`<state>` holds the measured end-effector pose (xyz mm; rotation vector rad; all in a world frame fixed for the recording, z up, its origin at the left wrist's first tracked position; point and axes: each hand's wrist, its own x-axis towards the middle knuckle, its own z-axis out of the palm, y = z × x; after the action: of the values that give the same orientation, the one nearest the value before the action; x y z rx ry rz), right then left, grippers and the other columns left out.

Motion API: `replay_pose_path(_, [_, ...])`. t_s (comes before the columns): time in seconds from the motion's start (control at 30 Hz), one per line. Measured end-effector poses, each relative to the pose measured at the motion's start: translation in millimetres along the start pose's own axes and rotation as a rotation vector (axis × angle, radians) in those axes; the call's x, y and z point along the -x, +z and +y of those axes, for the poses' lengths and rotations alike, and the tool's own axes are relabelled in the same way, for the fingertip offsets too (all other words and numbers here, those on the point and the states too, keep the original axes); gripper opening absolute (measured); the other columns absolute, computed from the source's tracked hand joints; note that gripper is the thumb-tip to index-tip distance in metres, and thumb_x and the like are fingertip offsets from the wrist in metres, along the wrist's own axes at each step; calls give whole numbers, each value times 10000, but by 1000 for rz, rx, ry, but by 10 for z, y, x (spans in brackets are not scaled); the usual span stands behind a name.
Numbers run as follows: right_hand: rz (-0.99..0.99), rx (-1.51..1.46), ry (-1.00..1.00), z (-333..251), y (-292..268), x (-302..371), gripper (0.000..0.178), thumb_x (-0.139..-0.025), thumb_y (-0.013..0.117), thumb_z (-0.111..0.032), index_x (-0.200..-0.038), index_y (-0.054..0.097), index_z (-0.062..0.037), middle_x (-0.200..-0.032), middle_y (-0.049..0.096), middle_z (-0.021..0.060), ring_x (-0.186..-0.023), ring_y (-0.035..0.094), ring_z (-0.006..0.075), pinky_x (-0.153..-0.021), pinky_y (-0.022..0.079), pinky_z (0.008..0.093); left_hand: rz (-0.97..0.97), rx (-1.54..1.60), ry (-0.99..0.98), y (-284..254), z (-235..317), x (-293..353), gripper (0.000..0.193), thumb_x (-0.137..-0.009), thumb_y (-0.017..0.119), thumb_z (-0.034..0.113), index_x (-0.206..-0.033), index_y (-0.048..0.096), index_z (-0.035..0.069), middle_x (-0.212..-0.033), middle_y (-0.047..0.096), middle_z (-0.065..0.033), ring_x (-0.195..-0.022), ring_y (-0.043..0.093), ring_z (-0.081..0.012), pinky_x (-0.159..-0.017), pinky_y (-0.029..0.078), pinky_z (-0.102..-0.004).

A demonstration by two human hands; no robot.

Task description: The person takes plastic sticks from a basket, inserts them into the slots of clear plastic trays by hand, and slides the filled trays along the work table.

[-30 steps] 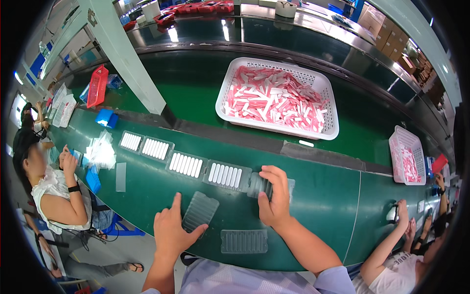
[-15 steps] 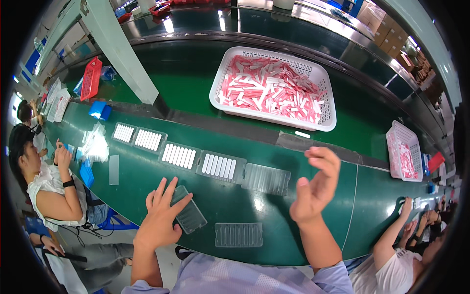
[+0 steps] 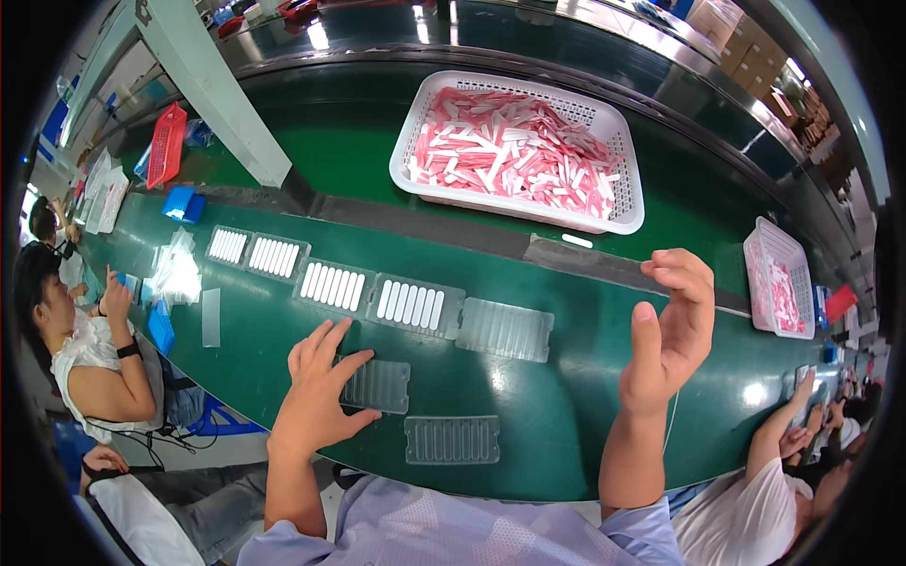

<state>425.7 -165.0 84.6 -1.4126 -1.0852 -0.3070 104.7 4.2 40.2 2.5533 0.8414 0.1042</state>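
Now, nearside of the white basket (image 3: 627, 215), the left hand (image 3: 316, 391), grip apart, brackets a newly straightened, unfilled slotted tray (image 3: 382, 388); the right hand (image 3: 672, 330), fingers parted, has withdrawn.

The table (image 3: 557, 439) is green, the large basket (image 3: 510, 208) white with rows of small holes. Its strips (image 3: 510, 141) are pink and white. The clear tray (image 3: 385, 385) at the left hand (image 3: 319, 391) has parallel lines.
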Motion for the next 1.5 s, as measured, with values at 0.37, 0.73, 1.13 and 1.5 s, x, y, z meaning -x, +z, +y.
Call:
replay_pose_path(0.37, [-1336,196,-71,-696,573,739,587,-702,897,-337,-1138,596,-86,-1004,577,68,-961,597,245,-798,441,374,36,-26,28,-122,33,0,789,-642,913,187,-1372,620,126,-1406,524,-107,-1353,439,-347,-1143,299,-479])
replay_pose_path(0.73, [-1429,353,-236,-724,613,859,319,-790,721,-156,-1104,689,-118,-1091,605,92,-1071,588,293,-922,441,415,-17,45,-37,-161,-210,167,716,-678,901,165,-1348,653,118,-1360,576,-84,-1315,496,-304,-1143,313,-452])
replay_pose_path(1.13, [-1234,566,326,-1049,589,668,651,-758,805,-265,-1350,618,-69,-1405,561,148,-1269,543,353,-1030,430,479,77,43,-242,-329,-795,459,748,-696,893,151,-1396,630,144,-1426,539,-99,-1377,449,-339,-1185,314,-466])
replay_pose_path(1.5, [-1168,275,53,-544,335,998,763,-785,805,-300,-1444,530,-33,-1401,562,140,-1239,562,342,-1025,433,463,167,308,165,-263,-276,122,684,-754,850,173,-1390,615,86,-1442,571,-141,-1359,504,-373,-1159,369,-471])
